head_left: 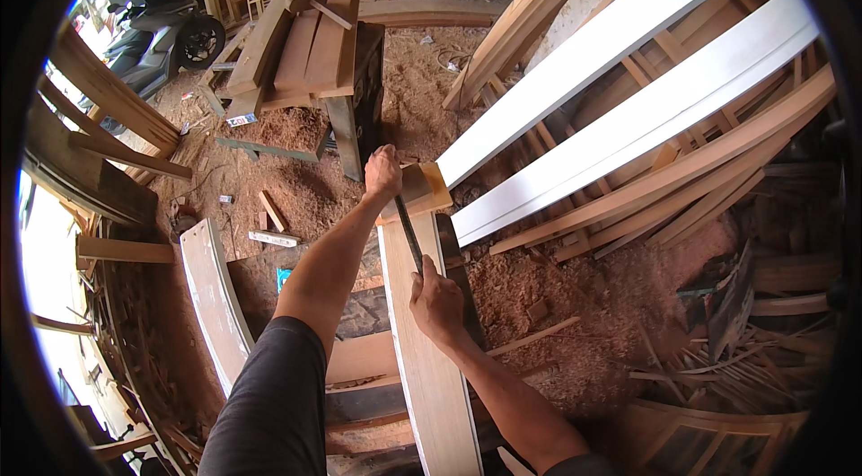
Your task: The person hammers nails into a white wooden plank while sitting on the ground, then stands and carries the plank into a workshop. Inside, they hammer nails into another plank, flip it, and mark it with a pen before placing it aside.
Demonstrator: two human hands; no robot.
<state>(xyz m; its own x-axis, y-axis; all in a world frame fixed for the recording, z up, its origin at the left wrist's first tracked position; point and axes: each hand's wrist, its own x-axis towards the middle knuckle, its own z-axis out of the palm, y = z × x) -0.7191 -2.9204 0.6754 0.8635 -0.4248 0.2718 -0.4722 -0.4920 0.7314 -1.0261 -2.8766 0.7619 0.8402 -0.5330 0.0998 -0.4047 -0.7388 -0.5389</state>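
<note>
A long, narrow, dark bar-shaped tool stretches between my two hands, over the far part of a pale wooden plank. My left hand is closed around its far end. Nearer to me, my right hand grips the other end, just above the plank's face. Whether the tool is a file or something else, I cannot tell. A brown wooden block lies across the plank's far end, beside my left hand. Under the plank runs a low slatted wooden support.
Two long white boards slant away to the right above stacked timber. Another pale plank lies at left. Ahead stands a workbench piled with boards. Shavings and offcuts cover the floor; a motorcycle is parked far left.
</note>
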